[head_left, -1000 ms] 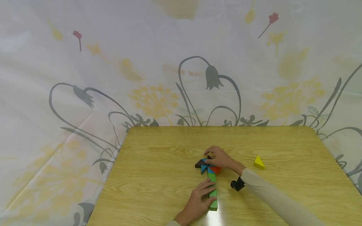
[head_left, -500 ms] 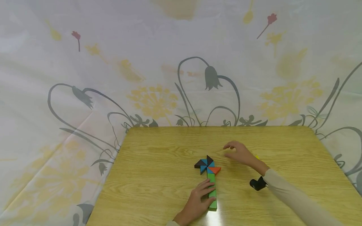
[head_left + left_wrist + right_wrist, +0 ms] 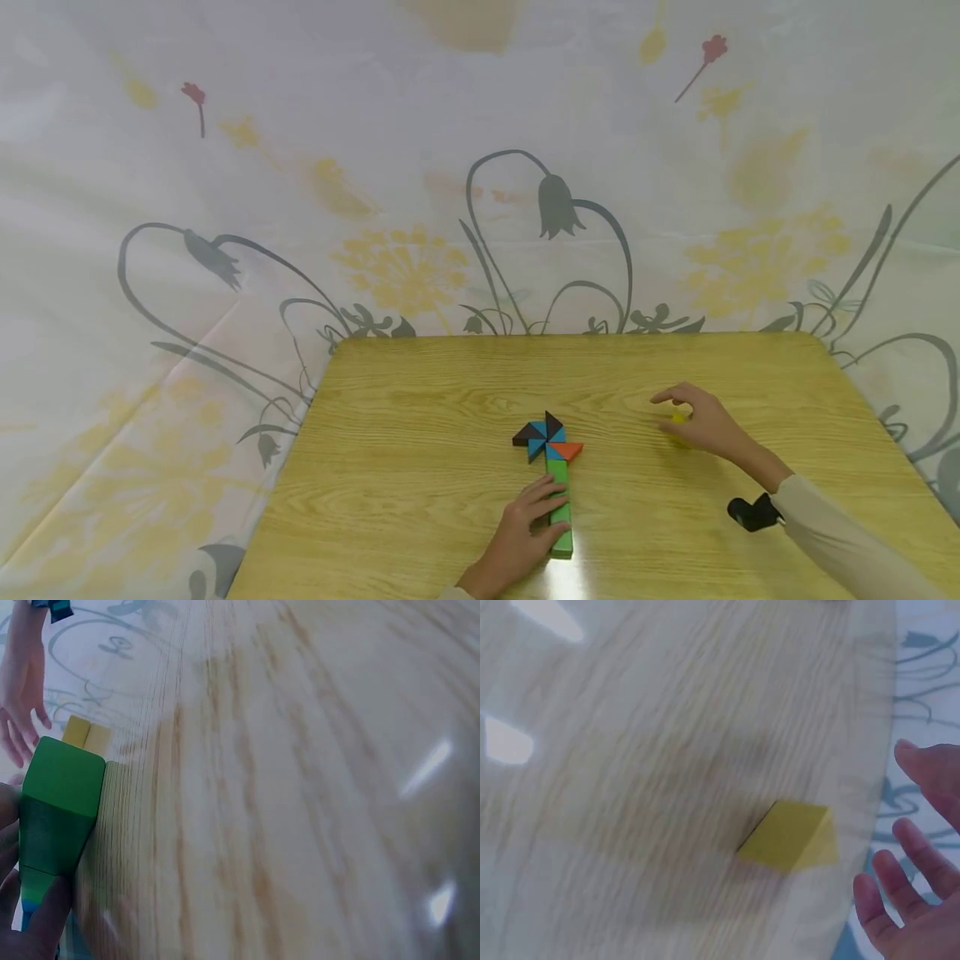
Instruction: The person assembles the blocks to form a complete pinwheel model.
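A row of green blocks point(image 3: 559, 515) lies on the wooden table, running toward the person from a pinwheel shape of triangle blocks. Blue triangles point(image 3: 554, 432) form its middle, with dark triangles point(image 3: 526, 434) and an orange-red triangle point(image 3: 567, 451) around them. My left hand point(image 3: 516, 529) holds the green row, thumb and fingers on either side of a green block point(image 3: 64, 780). Over a yellow triangular block point(image 3: 784, 836) hovers my right hand point(image 3: 708, 425), fingers spread and apart from it. In the head view that hand partly hides the yellow block point(image 3: 678, 416).
A black wrist camera point(image 3: 753, 512) sits at the right sleeve. Behind the far edge of the table point(image 3: 420, 367) hangs a pale curtain point(image 3: 360, 125) with printed flowers.
My right hand has let go of the pinwheel blocks and moved right to the yellow block, uncovering the upper dark triangle. The left hand stays on the green row.
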`<state>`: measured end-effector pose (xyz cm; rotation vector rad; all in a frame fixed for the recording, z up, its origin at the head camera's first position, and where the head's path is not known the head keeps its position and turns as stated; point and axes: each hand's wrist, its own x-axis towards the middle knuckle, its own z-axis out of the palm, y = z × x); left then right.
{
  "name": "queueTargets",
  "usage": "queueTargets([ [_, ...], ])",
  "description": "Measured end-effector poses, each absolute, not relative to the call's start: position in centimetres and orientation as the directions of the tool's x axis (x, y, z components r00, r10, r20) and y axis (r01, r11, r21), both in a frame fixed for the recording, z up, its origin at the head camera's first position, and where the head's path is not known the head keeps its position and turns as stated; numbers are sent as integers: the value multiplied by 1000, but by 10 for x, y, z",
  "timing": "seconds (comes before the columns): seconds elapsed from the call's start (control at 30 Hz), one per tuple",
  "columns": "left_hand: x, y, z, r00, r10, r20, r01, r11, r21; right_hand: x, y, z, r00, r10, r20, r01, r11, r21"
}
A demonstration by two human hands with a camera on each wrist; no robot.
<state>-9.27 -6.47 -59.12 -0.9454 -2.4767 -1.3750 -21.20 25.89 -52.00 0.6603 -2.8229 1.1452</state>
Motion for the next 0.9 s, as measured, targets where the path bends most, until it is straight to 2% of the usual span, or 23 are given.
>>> queueTargets([
  [0.63,-92,-65,-591,-775,455,439,614,377,693,-195,292,-549,-940,-333,74,-273,604,-749],
  [0.9,-93,-65,-590,-778,451,438,611,377,696,-194,288,-560,-950,-294,102,-255,549,-796],
])
